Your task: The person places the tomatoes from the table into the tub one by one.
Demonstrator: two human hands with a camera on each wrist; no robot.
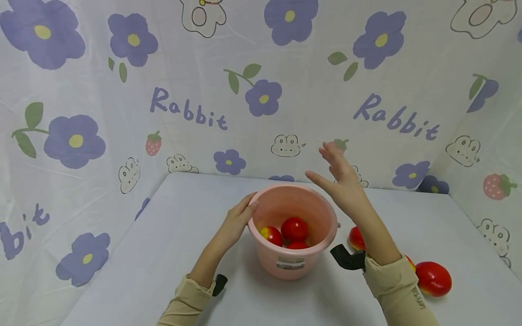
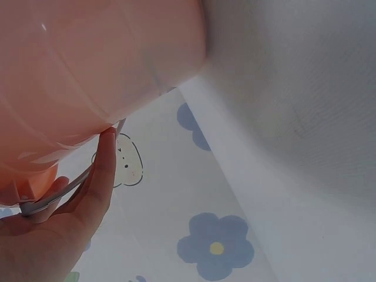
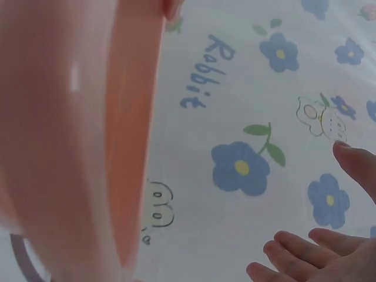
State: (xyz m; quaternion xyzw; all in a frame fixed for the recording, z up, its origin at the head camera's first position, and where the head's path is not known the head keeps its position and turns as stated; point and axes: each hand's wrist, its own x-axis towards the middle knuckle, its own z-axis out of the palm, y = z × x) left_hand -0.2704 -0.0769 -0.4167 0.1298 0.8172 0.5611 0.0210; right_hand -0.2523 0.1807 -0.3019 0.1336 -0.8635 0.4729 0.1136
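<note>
A pink bucket (image 1: 292,265) stands on the table, its mouth tilted toward the head camera. Inside lie a plain red fruit (image 1: 294,229), a red fruit with a yellow patch (image 1: 271,235) and a third red one partly hidden by the rim. My left hand (image 1: 238,219) grips the bucket's left rim, thumb over the edge and fingers along the outer wall. In the left wrist view the fingers overlap the thin bucket handle (image 2: 73,183). Raised above the bucket's right side, my right hand (image 1: 340,181) has its fingers spread and holds nothing.
Right of the bucket, a red fruit (image 1: 356,238) and a larger glossy red fruit (image 1: 434,279) lie on the white table (image 1: 179,235), another mostly hidden behind the right forearm. A flower-and-rabbit printed curtain (image 1: 261,54) surrounds the table at back and sides.
</note>
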